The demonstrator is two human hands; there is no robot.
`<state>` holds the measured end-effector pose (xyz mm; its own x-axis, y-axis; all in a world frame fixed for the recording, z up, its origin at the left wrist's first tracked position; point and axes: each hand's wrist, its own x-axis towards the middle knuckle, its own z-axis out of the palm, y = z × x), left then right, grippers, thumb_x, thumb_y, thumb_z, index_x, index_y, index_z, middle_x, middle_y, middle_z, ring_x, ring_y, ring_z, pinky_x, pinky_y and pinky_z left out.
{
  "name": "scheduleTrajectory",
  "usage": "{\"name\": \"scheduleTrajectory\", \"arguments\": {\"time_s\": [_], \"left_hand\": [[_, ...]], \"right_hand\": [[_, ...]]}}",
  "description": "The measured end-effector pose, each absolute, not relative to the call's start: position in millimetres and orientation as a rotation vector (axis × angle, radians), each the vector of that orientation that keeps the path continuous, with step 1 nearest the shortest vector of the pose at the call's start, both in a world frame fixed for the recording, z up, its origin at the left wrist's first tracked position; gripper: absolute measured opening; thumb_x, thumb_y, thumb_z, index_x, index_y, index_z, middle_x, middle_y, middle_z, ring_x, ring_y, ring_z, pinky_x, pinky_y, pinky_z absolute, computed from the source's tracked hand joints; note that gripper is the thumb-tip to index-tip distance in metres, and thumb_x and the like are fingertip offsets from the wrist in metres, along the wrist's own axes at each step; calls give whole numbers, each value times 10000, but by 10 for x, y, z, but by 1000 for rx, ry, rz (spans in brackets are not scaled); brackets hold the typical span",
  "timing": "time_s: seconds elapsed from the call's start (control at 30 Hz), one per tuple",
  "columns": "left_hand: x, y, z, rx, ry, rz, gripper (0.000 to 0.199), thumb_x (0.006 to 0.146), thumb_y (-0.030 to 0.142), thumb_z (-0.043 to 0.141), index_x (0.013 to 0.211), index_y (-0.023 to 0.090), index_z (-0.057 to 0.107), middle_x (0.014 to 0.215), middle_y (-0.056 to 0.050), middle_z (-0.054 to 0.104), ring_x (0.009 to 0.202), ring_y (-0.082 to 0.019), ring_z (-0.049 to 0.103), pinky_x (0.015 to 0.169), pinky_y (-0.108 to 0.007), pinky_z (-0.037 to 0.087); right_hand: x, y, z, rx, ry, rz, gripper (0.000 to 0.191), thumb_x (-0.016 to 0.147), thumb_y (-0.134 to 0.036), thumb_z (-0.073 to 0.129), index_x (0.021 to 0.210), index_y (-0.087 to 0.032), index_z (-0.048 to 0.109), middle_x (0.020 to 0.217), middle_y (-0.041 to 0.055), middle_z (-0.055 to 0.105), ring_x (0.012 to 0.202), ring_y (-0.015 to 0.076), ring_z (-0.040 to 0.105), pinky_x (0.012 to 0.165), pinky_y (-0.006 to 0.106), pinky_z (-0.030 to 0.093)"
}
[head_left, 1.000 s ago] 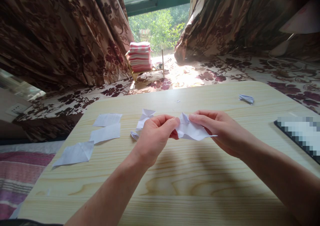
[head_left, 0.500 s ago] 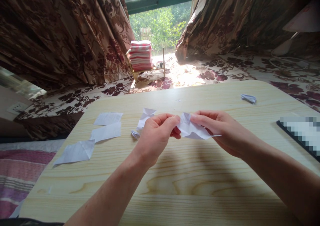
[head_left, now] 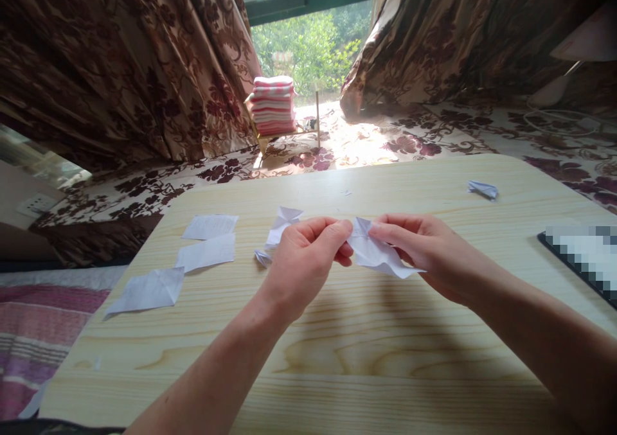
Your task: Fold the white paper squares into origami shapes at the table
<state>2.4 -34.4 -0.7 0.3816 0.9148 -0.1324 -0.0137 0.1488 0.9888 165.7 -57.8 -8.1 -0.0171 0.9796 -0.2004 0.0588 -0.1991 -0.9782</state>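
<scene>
Above the middle of the table, a creased piece of white paper (head_left: 378, 252) is held up between both hands. My left hand (head_left: 313, 252) pinches its left edge between thumb and forefinger. On the other side, my right hand (head_left: 417, 245) grips the upper right part, its thumb on top and the other fingers partly hidden behind. The paper's lower flap hangs free and points right. Just beyond my left hand lies another folded paper (head_left: 280, 226), partly covered by that hand, with a small folded paper piece (head_left: 263, 258) beside it.
Three flat paper sheets (head_left: 205, 252) lie at the left of the wooden table (head_left: 337, 351). A folded paper (head_left: 482, 189) rests at the far right, near a dark-edged, pixelated flat object (head_left: 578, 261). Beyond the table, folded pink-and-white cloths (head_left: 274, 105) sit on a small stand by the window.
The held paper has tilted slightly, its lower flap dropping a little. Both hands keep their grip on it. The whole view has shifted very slightly.
</scene>
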Motion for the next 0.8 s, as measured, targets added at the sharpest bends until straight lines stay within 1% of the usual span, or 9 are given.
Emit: {"name": "scheduleTrajectory", "arguments": {"time_s": [0.1, 0.17, 0.23, 0.27, 0.33, 0.43, 0.53, 0.63, 0.8], "left_hand": [[23, -344, -8, 1243, 944, 850, 246, 812, 355, 604, 698, 139, 632, 672, -16, 588, 658, -125, 545, 678, -278, 471], [21, -347, -8, 1271, 969, 888, 178, 787, 320, 646, 840, 150, 655, 743, -12, 603, 697, -123, 557, 682, -263, 476], [17, -353, -10, 1332, 1001, 939, 264, 740, 240, 687, 996, 186, 648, 832, -6, 601, 740, -121, 561, 677, -246, 482], [14, -356, -13, 1372, 1008, 950, 310, 725, 203, 689, 1032, 200, 644, 857, -5, 595, 749, -119, 561, 674, -241, 485], [8, -359, -22, 1442, 996, 934, 306, 732, 169, 668, 1037, 198, 657, 866, -14, 599, 751, -121, 565, 683, -244, 495], [1, -357, -42, 1488, 981, 902, 275, 760, 179, 656, 1034, 180, 681, 849, -31, 628, 766, -134, 582, 717, -263, 503], [12, -358, -55, 1475, 979, 892, 316, 760, 220, 684, 1070, 161, 677, 858, -46, 649, 791, -154, 596, 736, -285, 508], [45, -372, -49, 1526, 1004, 896, 357, 759, 247, 705, 1099, 146, 668, 902, -63, 679, 808, -165, 609, 743, -288, 505], [75, -397, -27, 1801, 1097, 988, 138, 812, 210, 644, 906, 157, 730, 877, -54, 710, 777, -157, 607, 756, -277, 483]], "right_hand": [[1684, -579, -114, -1373, -1159, 1360, 309, 691, -447, 703, 553, -197, 585, 522, -34, 450, 482, 87, 344, 451, 264, 242], [1709, -575, -137, -1359, -1143, 1372, 302, 696, -450, 718, 584, -192, 609, 559, -22, 489, 522, 99, 397, 479, 259, 279], [1729, -568, -157, -1350, -1133, 1379, 310, 702, -465, 725, 610, -187, 624, 594, -8, 522, 564, 112, 439, 512, 260, 315], [1736, -565, -165, -1344, -1130, 1381, 318, 705, -472, 726, 616, -185, 625, 604, -3, 531, 578, 117, 450, 526, 261, 329], [1742, -558, -174, -1322, -1122, 1392, 328, 709, -479, 731, 628, -179, 626, 616, 1, 538, 597, 123, 465, 547, 262, 351], [1736, -556, -174, -1292, -1090, 1405, 330, 691, -471, 754, 638, -169, 631, 615, -3, 527, 598, 119, 462, 546, 257, 354], [1718, -564, -167, -1264, -1041, 1446, 324, 678, -457, 771, 650, -162, 639, 632, 0, 543, 600, 113, 462, 543, 251, 358], [1695, -576, -165, -1212, -1036, 1523, 312, 704, -462, 751, 688, -167, 651, 674, 11, 568, 642, 129, 492, 585, 264, 399], [1684, -575, -169, -1222, -1092, 1482, 302, 704, -457, 746, 670, -176, 641, 677, 10, 572, 630, 124, 463, 578, 266, 386]]}}
